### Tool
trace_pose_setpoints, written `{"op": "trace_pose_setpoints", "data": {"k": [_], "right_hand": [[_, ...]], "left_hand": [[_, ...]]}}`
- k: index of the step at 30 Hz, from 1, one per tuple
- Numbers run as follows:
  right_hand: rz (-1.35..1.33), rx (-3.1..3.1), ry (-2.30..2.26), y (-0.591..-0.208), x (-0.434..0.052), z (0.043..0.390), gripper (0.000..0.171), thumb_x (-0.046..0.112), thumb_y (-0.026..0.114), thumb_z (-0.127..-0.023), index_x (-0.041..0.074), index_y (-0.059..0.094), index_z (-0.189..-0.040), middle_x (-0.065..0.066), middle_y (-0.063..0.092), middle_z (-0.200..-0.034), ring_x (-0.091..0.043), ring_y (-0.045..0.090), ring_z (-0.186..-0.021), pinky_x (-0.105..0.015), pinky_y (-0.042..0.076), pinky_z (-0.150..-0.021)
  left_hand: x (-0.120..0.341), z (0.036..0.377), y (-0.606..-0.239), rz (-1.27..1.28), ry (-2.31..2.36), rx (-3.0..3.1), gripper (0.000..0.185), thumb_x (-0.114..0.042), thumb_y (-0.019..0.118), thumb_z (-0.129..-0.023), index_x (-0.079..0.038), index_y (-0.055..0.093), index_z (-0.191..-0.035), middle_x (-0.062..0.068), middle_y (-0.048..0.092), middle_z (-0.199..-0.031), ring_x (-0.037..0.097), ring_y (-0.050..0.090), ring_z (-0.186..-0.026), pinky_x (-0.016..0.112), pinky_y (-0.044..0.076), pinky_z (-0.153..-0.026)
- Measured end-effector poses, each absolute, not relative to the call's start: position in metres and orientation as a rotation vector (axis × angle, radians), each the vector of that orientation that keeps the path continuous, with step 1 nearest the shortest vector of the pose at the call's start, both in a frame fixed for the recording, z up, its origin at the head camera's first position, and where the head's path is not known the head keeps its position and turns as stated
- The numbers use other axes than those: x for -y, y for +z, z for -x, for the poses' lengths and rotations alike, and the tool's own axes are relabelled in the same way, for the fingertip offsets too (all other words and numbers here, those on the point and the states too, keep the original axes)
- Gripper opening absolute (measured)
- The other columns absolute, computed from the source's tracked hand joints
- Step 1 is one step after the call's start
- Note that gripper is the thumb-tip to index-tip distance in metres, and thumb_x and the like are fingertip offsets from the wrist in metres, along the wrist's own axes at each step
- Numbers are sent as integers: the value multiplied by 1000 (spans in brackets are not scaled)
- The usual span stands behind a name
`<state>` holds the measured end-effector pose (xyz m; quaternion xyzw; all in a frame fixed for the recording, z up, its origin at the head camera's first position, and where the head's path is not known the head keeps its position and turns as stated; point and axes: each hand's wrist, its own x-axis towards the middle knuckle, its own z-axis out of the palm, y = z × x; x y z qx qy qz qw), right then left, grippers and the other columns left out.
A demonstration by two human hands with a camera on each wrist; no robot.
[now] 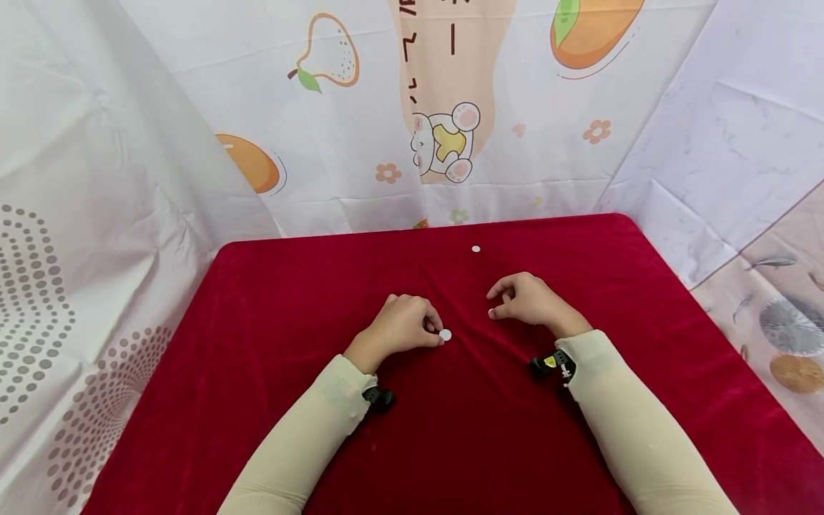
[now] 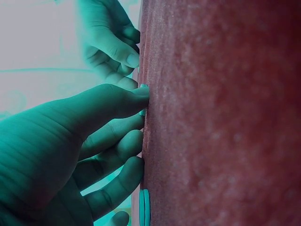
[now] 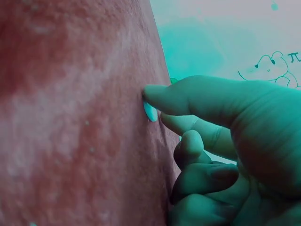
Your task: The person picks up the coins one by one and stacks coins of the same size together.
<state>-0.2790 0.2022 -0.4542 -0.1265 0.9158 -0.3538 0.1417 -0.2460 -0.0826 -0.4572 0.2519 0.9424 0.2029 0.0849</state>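
Red velvet cloth [image 1: 270,372] covers the table beneath our arms, with cartoon-printed sheets [image 1: 360,143] hung behind it. Our left hand [image 1: 400,325] rests on the cloth with curled fingers, thumb and forefinger pinching a small white disc [image 1: 445,335] at their tips. Our right hand [image 1: 529,299] sits just beside it, fingers loosely bent, thumb tip pressed to the cloth; we cannot tell whether it holds anything. A second white disc [image 1: 476,249] lies beyond both hands, apart from them.
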Motion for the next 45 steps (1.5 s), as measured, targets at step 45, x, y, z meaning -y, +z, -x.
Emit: {"op": "trace_pose_setpoints", "data": {"k": [45], "right_hand": [[346, -2566, -1062, -457, -214, 283, 15, 20, 90, -79, 21, 82, -93, -1, 58, -62, -15, 49, -60, -29, 43, -60]], "left_hand": [[82, 246, -456, -752, 604, -2800, 10, -38, 87, -82, -32, 79, -85, -24, 65, -75, 0, 60, -78, 39, 38, -88]]}}
